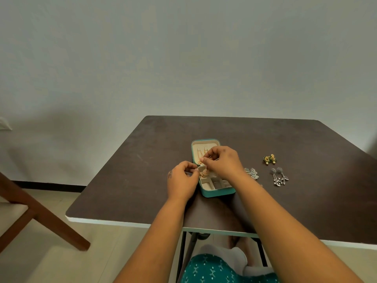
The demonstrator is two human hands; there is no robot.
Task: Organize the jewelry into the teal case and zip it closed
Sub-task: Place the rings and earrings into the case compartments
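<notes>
**Both hands pinching a gold chain over the open case**

Right hand (221, 161) hovers over the middle of the open teal case (214, 189), its thumb and forefinger pinched together on a thin gold chain (204, 172). Left hand (181, 178) sits just to its left, at the case's left edge, fingers curled with the fingertips pinching what looks like the same chain or a small tab beside it; which of the two cannot be told. Beneath the hands the chain hangs down into the case. Beyond the right hand lies the flat lid half of the case, with more gold pieces against its cream lining. Nearer than the hands are the small divided compartments.

To the right of the right hand, on the dark table (142, 160), lie silver earrings (252, 173) just beside the wrist, a dangling silver pair (279, 176) farther right, and a green-and-gold pair (269, 159) beyond those.
</notes>
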